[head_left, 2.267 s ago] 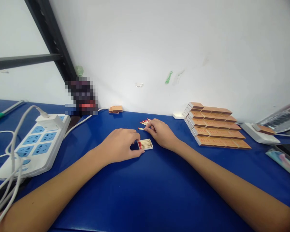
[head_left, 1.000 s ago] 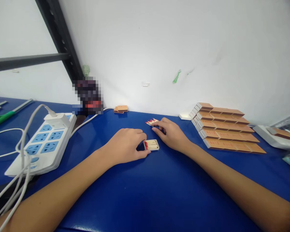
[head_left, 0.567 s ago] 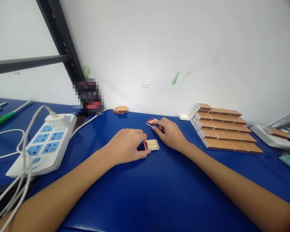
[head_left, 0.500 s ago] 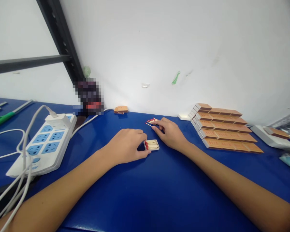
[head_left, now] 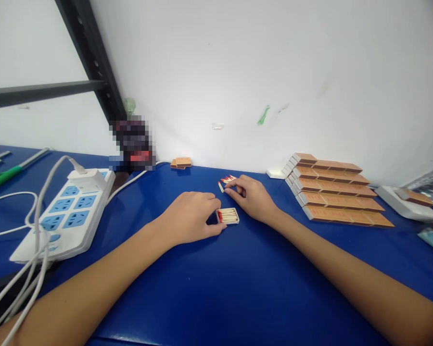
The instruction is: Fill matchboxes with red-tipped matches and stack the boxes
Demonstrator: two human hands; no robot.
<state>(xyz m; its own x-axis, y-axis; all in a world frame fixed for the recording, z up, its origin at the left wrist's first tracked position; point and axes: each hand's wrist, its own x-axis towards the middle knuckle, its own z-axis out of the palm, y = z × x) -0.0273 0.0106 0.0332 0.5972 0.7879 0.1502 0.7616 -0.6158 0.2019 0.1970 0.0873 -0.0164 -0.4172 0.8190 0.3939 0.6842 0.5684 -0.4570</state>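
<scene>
My left hand (head_left: pixel 193 218) grips the white inner tray of a matchbox (head_left: pixel 237 220) by its left end, thumb at the near side and fingers at the far side. Red-headed matches (head_left: pixel 228 215) lie in the tray, with their heads to the left. Beyond the tray, my right hand (head_left: pixel 250 196) has its thumb and index finger closed at the lower end of a match (head_left: pixel 221 187); the fingertips partly hide the hold. Several loose matches (head_left: pixel 229 179) lie in a small pile on the blue table, just behind those fingertips.
Orange matchboxes (head_left: pixel 341 197) are stacked in steps on the right. Two more matchboxes (head_left: pixel 183 162) lie by the wall. A white power strip (head_left: pixel 75 206) with cables is on the left, beside a black metal frame (head_left: pixel 90 53). A white device (head_left: pixel 406 204) sits far right.
The match at my right fingertips has turned from lying slanted to pointing more away from me. My right hand has shifted slightly left; my left hand still holds the tray.
</scene>
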